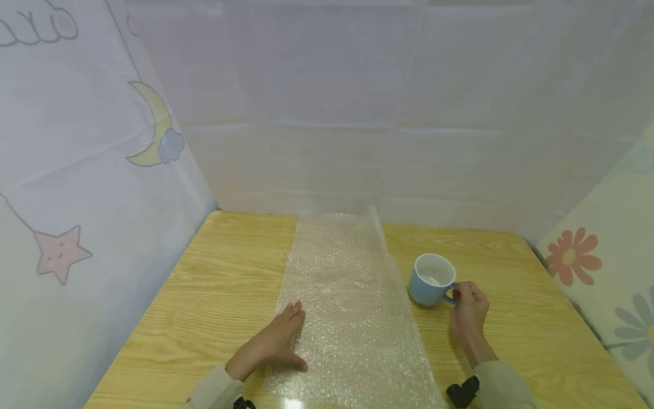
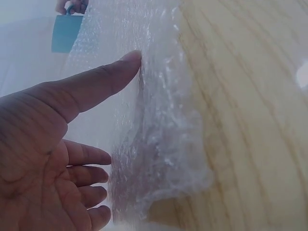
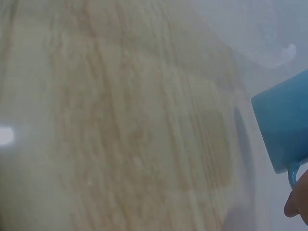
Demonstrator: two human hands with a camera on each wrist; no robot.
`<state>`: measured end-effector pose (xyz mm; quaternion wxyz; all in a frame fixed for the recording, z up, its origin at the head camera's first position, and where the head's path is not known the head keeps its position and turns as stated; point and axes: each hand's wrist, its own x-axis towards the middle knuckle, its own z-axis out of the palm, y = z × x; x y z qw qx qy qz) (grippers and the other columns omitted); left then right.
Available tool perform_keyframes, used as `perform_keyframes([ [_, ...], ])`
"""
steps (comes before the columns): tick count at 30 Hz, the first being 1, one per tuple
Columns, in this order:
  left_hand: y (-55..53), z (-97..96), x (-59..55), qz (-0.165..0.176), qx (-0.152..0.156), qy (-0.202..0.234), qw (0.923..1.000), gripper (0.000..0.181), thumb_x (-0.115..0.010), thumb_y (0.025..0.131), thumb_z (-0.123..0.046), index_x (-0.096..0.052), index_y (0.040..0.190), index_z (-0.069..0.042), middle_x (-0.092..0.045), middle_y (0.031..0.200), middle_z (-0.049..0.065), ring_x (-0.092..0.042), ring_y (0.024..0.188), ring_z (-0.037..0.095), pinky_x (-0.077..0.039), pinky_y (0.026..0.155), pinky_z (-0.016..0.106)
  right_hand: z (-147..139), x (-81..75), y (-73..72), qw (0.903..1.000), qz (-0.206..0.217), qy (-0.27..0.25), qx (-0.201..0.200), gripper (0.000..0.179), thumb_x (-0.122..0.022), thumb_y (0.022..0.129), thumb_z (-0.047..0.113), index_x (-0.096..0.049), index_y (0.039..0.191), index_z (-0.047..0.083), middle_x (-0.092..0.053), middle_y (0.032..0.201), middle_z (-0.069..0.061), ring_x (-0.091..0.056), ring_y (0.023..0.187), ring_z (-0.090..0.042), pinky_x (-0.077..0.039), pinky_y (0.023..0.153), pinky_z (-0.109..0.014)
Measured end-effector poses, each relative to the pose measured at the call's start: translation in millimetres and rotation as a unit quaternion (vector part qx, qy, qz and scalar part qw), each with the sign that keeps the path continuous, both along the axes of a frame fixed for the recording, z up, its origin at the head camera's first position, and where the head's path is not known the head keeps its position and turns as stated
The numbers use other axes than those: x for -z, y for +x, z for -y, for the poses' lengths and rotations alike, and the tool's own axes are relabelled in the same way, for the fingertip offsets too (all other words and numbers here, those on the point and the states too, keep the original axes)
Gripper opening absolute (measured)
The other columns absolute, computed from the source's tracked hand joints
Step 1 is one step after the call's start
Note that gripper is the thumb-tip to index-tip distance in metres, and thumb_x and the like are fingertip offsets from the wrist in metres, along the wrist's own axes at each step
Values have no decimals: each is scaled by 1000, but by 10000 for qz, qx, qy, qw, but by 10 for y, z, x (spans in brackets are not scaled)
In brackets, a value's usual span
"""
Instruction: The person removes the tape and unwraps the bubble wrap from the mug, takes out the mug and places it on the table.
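Note:
A long sheet of clear bubble wrap lies flat down the middle of the wooden table. At its left edge my left hand rests, thumb spread from the fingers. The left wrist view shows those straight fingers beside the edge of the wrap. Right of the sheet is a light blue mug, upright, white inside. My right hand pinches its handle between thumb and fingers. Only part of that hand shows in the right wrist view. Whether the mug's base touches the table, I cannot tell.
The wooden table has bare surface on both sides of the wrap. A pale sheet hangs behind the far edge. Printed sheets with a moon and flowers hang at the left and right.

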<state>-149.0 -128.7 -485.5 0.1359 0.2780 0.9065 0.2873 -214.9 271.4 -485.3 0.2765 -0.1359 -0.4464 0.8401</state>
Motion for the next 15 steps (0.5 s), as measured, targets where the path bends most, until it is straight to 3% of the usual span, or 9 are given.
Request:
perform_keyframes([
  [10,13,-14,-20,23,43,42,10000,108,-88,65,-37,-32,140,19,-18,150,36,-15,139,49,-20,110,58,-14,104,-45,9998,178,100,82,38,-44,88,-16,-44,51,-6,-50,58,0,-44,69,-16,-40,67,-19],
  [15,21,-23,-29,66,45,94,9999,108,-88,65,-35,-31,140,19,-17,150,36,-15,139,50,-21,110,58,-76,127,-61,9995,316,26,59,38,-45,89,-16,-51,53,-4,-50,59,-1,-45,69,-16,-40,67,-19],
])
